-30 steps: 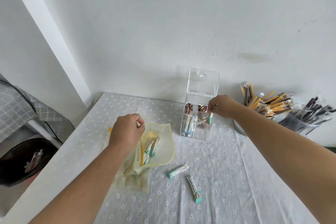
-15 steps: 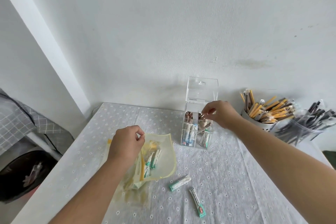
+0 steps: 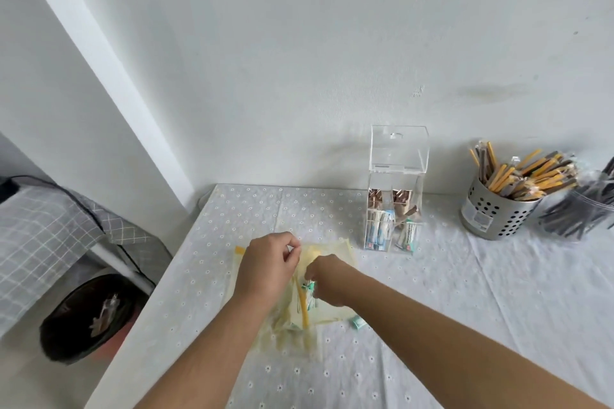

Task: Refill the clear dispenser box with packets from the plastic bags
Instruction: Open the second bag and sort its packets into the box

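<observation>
Both hands are at the bag [image 3: 344,252], which lies left of the box [image 3: 393,219] and nearer the person. The left hand [image 3: 265,267] pinches the bag's rim. The right hand [image 3: 329,279] curls its fingers on packets [image 3: 309,292] inside. The box's lid [image 3: 398,148] stands raised. A loose packet [image 3: 358,322] lies beside the bag, nearer than the box.

head cam, forward-down, close over table [image 3: 465,292]

The clear box [image 3: 394,183], lid raised and partly filled with packets [image 3: 382,231], stands upright behind a crumpled yellowish bag [image 3: 339,252] holding more.
</observation>
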`<state>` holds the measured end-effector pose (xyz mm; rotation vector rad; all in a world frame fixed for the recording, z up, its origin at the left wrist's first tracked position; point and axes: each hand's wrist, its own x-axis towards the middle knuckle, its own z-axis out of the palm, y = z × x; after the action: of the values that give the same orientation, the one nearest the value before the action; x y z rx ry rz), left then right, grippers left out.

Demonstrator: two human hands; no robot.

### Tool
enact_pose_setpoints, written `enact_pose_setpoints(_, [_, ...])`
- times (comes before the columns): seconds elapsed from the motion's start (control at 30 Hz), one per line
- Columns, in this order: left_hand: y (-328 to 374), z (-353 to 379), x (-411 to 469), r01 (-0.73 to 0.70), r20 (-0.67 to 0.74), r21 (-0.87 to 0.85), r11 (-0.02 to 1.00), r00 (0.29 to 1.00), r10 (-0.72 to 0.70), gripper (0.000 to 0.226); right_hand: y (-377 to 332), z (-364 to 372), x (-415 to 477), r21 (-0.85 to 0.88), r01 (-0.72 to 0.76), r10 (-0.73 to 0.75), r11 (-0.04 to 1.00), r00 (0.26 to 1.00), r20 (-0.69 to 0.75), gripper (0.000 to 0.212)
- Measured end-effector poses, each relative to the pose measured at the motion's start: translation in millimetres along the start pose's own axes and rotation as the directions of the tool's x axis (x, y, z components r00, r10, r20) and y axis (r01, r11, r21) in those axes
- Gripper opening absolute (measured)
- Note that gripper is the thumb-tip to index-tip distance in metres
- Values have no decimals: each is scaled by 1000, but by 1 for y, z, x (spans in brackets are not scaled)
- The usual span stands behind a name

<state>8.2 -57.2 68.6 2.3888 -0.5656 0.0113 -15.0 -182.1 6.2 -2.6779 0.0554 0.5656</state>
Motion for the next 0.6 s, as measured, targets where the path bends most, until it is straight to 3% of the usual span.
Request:
enact_pose_setpoints(0.07, [-4, -1, -3, -31, 8, 0, 1000, 999, 31, 7, 1, 16, 17, -84, -58, 65, 995, 995, 79, 36])
enact_pose_setpoints(0.23, [-14, -4, -3, -69, 40, 19, 997, 997, 68, 7, 7, 29, 33, 12, -56, 55, 998, 994, 95, 58])
enact_pose_setpoints(0.4, [-18, -5, -3, -88, 37, 25, 996, 996, 87, 7, -1, 26, 35, -2, -31, 30, 1000, 984, 173, 21])
enact_pose_setpoints(0.5, [-20, -4, -3, -85, 33, 27, 996, 996, 84, 8, -4, 23, 32, 69, -63, 48, 996, 980, 194, 28])
enact_pose_setpoints(0.6, [-22, -3, -3, -75, 35, 30, 997, 997, 74, 8, -2, 22, 32, 211, -100, 58, 972, 979, 197, 12])
